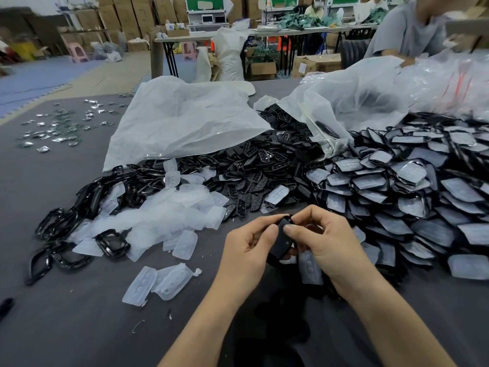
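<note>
On the left of my bench [66, 321], loose black frames [66, 234] and clear silicone pads [169, 215] lie heaped within easy reach, stock for the job, I judge. At centre, held just above the bench and close in front of me, is a black shell [281, 242]. My left hand [246, 252] cradles it, fingers curled round its left edge, thumb on its face. Its long axis runs away from me, far end tipped slightly right. My right hand [328, 247] pinches the same shell, thumb pressing its face, probably seating a part. Padded pieces [412, 197] pile up at right, apart from the raw stock.
</note>
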The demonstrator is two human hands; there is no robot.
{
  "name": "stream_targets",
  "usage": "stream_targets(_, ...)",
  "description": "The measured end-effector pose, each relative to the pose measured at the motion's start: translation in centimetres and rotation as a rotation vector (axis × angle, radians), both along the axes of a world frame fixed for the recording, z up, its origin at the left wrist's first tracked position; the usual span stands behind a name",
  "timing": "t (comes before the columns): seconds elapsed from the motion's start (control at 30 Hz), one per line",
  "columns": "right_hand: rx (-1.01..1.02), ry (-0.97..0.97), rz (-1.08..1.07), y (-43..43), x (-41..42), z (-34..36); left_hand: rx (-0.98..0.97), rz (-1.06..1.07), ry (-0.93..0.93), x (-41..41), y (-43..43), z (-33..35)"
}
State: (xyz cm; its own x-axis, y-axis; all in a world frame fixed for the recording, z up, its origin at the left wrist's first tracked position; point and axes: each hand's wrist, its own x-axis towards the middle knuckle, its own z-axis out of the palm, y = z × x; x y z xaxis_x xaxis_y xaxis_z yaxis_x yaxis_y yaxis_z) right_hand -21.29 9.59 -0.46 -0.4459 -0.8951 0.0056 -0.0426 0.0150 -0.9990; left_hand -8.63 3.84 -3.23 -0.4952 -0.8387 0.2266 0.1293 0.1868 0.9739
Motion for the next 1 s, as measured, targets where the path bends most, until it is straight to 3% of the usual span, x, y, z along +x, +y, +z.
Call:
stream_targets(0.27, 0.040, -0.019, 0.041, 0.1, 0.0, 0.1, -0.050, 0.044, -0.110, 0.0, -0.2, -0.3)
stream_targets(0.4, 0.061, 0.184, 0.078, 0.1, -0.3, 0.0, -0.118, 0.054, -0.143, 0.1, -0.2, 0.0)
stream_targets(0.67, 0.066, 0.323, 0.077, 0.1, -0.7, -0.2, -0.139, 0.080, -0.166, -0.2, 0.2, 0.0)
stream_targets(0.83, 0.029, 0.314, -0.001, 0.1, -0.7, 0.0, 0.122, 0.003, -0.022, 0.0, 0.4, 0.7)
stream_targets(1.0, 0.051, 0.219, 0.006, 0.2, -0.9, 0.2, 0.154, 0.010, -0.021, -0.1, 0.3, 0.5)
